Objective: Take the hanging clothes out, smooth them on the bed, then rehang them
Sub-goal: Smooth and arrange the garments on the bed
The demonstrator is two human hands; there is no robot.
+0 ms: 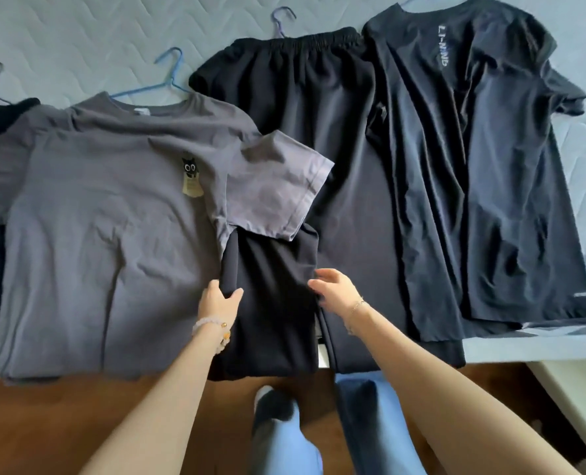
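Left hand [219, 299] pinches black trousers [274, 323] — right hand [337, 290] touches edge.

The grey t-shirt [113, 234] looks like soft matt cotton, bit creased. The black trousers [319, 132] are smooth matt cloth, and the dark t-shirt [490, 166] has a slight silky sheen. The bed [79, 29] is quilted fabric, the floor [44, 423] glossy wood.

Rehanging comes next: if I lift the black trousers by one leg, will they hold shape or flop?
Probably floppy: the trousers lie in soft folds and their legs droop over the bed edge. Likely light: the left hand gathers a fold with only a pinch. The fabric looks smooth, so it may slip; a grip at the waistband seems safer.
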